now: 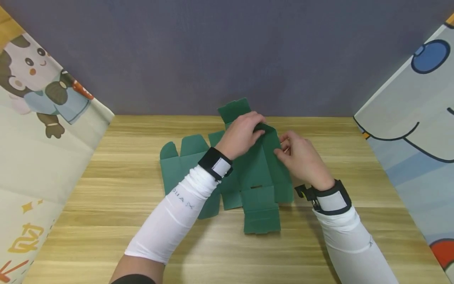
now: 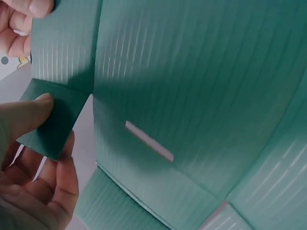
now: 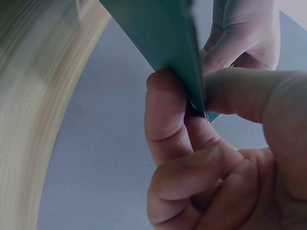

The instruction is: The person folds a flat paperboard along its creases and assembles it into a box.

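Observation:
A green corrugated cardboard box blank (image 1: pixel 253 167) lies partly unfolded, its right side panel (image 1: pixel 278 163) raised along a crease. At its far right corner my left hand (image 1: pixel 242 134) pinches a small flap (image 2: pixel 60 122) between thumb and fingers; the flap is bent at its fold. My right hand (image 1: pixel 301 157) grips the outer edge of the raised panel, thumb on one face and fingers on the other, as the right wrist view shows. A narrow slot (image 2: pixel 149 141) is cut near a crease of the main panel.
Rounded flaps (image 1: pixel 168 151) and a wide panel of the blank spread to the left, partly behind my left forearm. The wooden table (image 1: pixel 117 189) meets a dark grey wall (image 1: pixel 227 51) behind. Cartoon-printed sheets (image 1: pixel 42 157) stand at both sides.

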`<state>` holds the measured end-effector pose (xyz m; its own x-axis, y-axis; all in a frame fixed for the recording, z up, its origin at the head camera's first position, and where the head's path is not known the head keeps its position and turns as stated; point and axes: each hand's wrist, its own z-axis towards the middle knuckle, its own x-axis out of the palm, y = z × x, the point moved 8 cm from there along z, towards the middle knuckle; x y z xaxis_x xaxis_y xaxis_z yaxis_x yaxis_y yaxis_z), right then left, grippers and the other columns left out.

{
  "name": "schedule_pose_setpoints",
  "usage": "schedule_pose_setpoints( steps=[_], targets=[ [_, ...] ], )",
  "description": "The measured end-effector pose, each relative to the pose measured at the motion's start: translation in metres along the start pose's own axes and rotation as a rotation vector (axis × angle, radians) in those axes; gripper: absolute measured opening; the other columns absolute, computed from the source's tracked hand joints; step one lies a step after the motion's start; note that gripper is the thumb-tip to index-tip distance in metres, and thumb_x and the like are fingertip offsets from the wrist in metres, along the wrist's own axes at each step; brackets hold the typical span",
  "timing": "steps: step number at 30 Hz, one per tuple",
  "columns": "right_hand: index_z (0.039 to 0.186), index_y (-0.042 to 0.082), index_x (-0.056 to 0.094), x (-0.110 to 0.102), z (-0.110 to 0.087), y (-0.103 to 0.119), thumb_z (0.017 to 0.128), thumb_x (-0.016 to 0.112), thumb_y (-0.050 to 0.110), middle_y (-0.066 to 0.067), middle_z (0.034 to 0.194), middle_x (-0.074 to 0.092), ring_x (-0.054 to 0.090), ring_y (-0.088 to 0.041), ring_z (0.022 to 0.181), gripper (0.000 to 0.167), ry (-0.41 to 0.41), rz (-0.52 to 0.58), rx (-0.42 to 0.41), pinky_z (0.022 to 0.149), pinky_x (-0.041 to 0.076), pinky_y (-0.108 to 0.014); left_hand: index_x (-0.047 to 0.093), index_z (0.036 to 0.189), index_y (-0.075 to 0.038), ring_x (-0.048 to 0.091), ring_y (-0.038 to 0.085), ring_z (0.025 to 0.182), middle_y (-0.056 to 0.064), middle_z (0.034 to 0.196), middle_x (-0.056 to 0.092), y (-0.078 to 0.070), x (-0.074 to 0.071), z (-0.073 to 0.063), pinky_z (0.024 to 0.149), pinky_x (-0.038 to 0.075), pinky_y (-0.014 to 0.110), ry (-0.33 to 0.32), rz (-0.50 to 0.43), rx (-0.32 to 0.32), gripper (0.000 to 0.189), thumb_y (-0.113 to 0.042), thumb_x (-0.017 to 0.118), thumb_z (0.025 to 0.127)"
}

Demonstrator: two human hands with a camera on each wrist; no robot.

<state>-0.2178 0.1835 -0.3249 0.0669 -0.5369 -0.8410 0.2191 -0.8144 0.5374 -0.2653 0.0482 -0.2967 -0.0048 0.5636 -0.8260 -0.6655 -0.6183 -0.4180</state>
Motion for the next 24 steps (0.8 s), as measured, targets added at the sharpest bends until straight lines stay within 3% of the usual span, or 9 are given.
schedule_pose_setpoints(
  steps=[8,16,24],
  targets=[
    [0.124,0.005,0.058,0.003,0.000,0.000,0.095,0.061,0.024,-0.008,0.092,0.068,0.061,-0.019,0.075,0.036,0.010,-0.023,-0.048,0.063,0.051,-0.035,0.067,0.107,-0.014,0.062,0.012,0.092,-0.001,0.102,0.065,-0.004,-0.002,-0.011,0.081,0.049,0.025,-0.158,0.055,0.058,0.015,-0.017,0.065,0.093],
    [0.122,0.003,0.059,0.007,-0.002,0.001,0.095,0.061,0.025,-0.006,0.089,0.068,0.061,-0.017,0.072,0.034,0.023,-0.040,-0.062,0.061,0.049,-0.033,0.069,0.101,-0.015,0.064,0.013,0.084,-0.003,0.097,0.069,-0.011,-0.002,-0.022,0.066,0.044,0.027,-0.329,0.235,0.100,0.010,-0.017,0.067,0.091],
    [0.126,0.001,0.057,0.007,-0.001,0.002,0.095,0.061,0.025,-0.008,0.093,0.069,0.062,-0.020,0.076,0.040,0.020,-0.033,-0.046,0.065,0.051,-0.036,0.068,0.098,-0.016,0.060,0.014,0.075,-0.003,0.093,0.068,-0.021,0.006,-0.029,0.058,0.037,0.026,-0.439,0.401,0.147,0.016,-0.013,0.052,0.098]
  ],
)
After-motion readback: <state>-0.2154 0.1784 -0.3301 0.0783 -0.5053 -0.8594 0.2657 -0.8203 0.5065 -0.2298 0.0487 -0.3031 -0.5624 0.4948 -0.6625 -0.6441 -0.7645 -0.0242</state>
